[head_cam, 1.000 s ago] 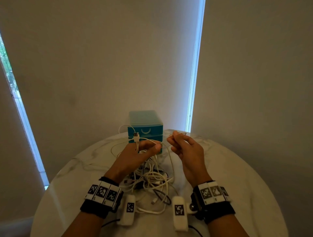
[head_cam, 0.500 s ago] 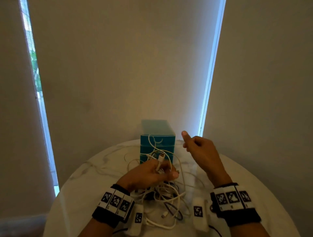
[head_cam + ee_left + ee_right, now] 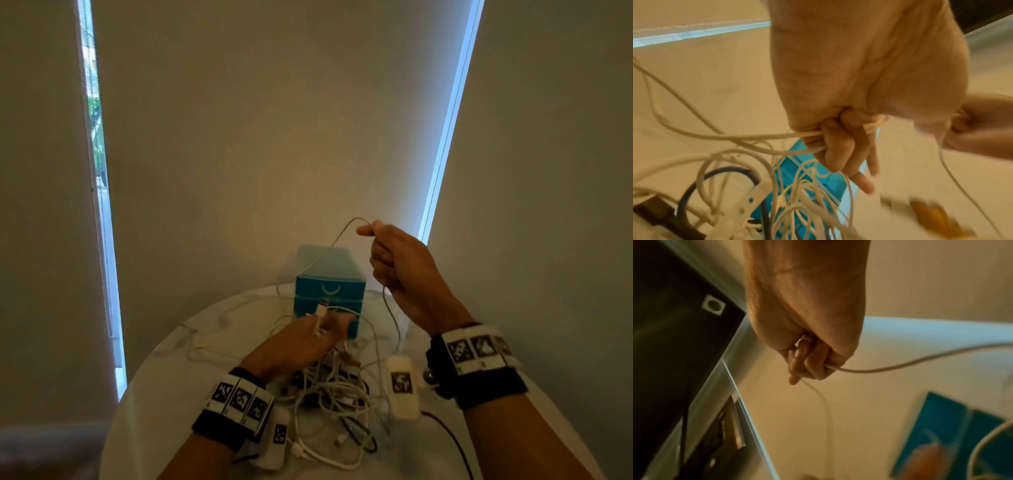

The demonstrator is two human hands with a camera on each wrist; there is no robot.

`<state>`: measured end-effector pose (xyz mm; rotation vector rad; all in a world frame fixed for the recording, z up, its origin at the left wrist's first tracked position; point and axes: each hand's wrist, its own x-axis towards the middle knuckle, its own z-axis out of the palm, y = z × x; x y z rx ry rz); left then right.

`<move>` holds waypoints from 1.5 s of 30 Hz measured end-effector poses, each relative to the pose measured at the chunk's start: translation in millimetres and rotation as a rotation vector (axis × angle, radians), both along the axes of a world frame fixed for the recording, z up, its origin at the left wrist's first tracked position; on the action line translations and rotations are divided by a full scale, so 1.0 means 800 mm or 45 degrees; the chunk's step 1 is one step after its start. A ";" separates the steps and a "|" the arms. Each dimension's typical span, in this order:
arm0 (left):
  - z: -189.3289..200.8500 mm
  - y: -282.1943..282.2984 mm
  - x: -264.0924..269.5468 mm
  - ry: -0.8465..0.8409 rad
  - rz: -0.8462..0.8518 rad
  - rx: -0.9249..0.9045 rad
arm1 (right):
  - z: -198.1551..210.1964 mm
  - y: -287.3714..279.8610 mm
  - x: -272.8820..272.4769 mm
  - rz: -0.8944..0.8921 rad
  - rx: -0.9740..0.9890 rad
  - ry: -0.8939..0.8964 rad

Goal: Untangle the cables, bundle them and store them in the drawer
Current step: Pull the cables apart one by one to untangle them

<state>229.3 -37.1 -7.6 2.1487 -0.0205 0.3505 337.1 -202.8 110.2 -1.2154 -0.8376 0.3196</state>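
Observation:
A tangle of white and dark cables (image 3: 337,397) lies on the round marble table (image 3: 164,387) in front of a small teal drawer unit (image 3: 329,287). My left hand (image 3: 308,339) hovers low over the heap and grips strands of white cable (image 3: 760,138), with a USB plug (image 3: 322,310) sticking up from its fingers. My right hand (image 3: 394,257) is raised beside the drawer unit and pinches a thin white cable (image 3: 329,250) that arcs up from the pile and hangs down past the wrist. In the right wrist view the fingers (image 3: 813,366) curl round that cable (image 3: 900,365).
The drawer unit stands shut at the table's far edge against a beige wall. Bright window strips (image 3: 99,192) flank the wall left and right. The table's edge curves close on both sides of the heap.
My right hand has risen up and to the right, drawing the thin white cable out of the pile. My left hand has dropped lower toward the drawer unit, still holding its strands.

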 end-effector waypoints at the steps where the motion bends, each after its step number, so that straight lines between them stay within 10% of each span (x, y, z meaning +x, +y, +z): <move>1: 0.005 0.003 0.001 -0.044 0.089 -0.197 | -0.016 -0.012 -0.003 -0.019 -0.021 -0.042; 5: 0.018 0.014 0.006 -0.379 0.152 -1.038 | -0.113 -0.030 0.000 0.111 -0.078 0.139; 11: 0.012 0.059 -0.005 -0.738 0.346 -1.361 | -0.168 -0.044 0.016 -0.086 -0.631 -0.191; 14: 0.014 0.043 -0.008 -0.534 0.204 -1.233 | -0.173 -0.046 0.021 -0.278 -0.691 -0.293; 18: 0.010 -0.010 -0.007 0.093 -0.268 -0.481 | -0.164 -0.044 0.021 -0.512 -0.401 -0.236; 26: 0.003 -0.065 0.005 0.706 -0.813 -0.014 | -0.138 -0.026 -0.021 0.310 -0.169 0.504; 35: 0.014 -0.051 0.003 0.566 -0.579 0.069 | -0.151 -0.040 0.019 -0.155 0.475 0.773; 39: 0.018 -0.030 -0.006 0.388 -0.431 0.136 | -0.153 -0.048 0.032 -0.332 0.366 0.573; 45: 0.021 -0.004 -0.005 -0.117 0.255 -0.490 | -0.146 -0.050 0.007 -0.252 -0.073 0.177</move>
